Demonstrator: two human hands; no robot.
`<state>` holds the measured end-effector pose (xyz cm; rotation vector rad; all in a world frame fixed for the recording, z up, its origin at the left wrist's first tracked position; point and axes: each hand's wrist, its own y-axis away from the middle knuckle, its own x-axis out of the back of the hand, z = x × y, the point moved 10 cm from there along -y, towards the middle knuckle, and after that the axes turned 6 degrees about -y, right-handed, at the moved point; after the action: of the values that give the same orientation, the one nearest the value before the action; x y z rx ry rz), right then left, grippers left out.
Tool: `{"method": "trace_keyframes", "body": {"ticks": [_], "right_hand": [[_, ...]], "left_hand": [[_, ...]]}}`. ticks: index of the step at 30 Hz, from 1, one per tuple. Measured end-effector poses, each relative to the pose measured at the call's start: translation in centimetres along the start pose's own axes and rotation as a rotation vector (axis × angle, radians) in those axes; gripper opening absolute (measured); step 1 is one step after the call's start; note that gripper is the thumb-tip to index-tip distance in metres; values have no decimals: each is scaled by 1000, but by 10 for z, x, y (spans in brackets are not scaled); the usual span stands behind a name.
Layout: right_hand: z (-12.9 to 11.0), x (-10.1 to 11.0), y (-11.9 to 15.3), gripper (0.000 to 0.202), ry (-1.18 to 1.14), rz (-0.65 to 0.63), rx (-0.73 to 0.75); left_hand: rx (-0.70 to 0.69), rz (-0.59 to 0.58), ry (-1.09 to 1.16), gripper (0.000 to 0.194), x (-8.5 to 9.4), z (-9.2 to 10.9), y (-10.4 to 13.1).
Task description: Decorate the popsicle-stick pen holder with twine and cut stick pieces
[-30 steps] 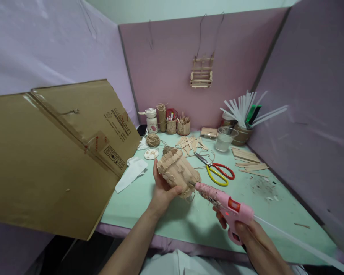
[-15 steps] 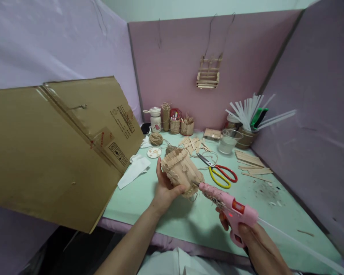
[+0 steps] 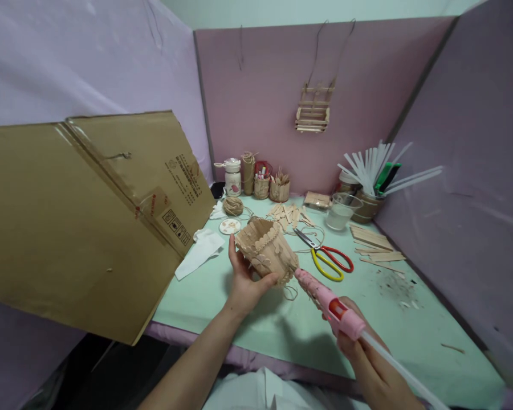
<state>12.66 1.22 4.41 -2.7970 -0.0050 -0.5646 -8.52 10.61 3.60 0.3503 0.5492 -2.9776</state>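
Note:
My left hand [image 3: 247,287] grips a small pot made of wooden craft sticks [image 3: 269,250], tilted above the table, with the thumb on its near side. Flower-shaped wooden pieces and a scalloped band decorate the pot, and its open mouth faces up and to the left. My right hand [image 3: 359,341] is closed round a pink hot glue gun [image 3: 325,296] with a long white glue stick [image 3: 402,370] coming out of its back. The gun's nozzle meets or nearly meets the pot's lower right side; I cannot tell which. A loop of twine [image 3: 290,292] shows below the pot.
Scissors with red and yellow handles [image 3: 327,263] lie beyond the gun. Craft sticks [image 3: 371,238], a twine ball [image 3: 232,206], a plastic cup [image 3: 341,213] and a pot of glue sticks [image 3: 367,205] are farther back. A cardboard sheet [image 3: 89,228] leans at left.
The pot has turned so more of its mouth shows, and it has shifted slightly left. My right hand has rolled the glue gun, bringing its back end left and its top into view.

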Motion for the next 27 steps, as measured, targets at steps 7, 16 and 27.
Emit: {"method": "trace_keyframes", "body": {"ticks": [7,16,27], "right_hand": [[-12,24,-18,27,327,138,212],[71,78,-16,41,1284,229,33],[-49,44,-30,23,610,160,503]], "left_hand": [[145,23,31,114,3,-9,1],[297,78,175,111,3,-21,3],[449,33,175,106,-14,-18,14]]}}
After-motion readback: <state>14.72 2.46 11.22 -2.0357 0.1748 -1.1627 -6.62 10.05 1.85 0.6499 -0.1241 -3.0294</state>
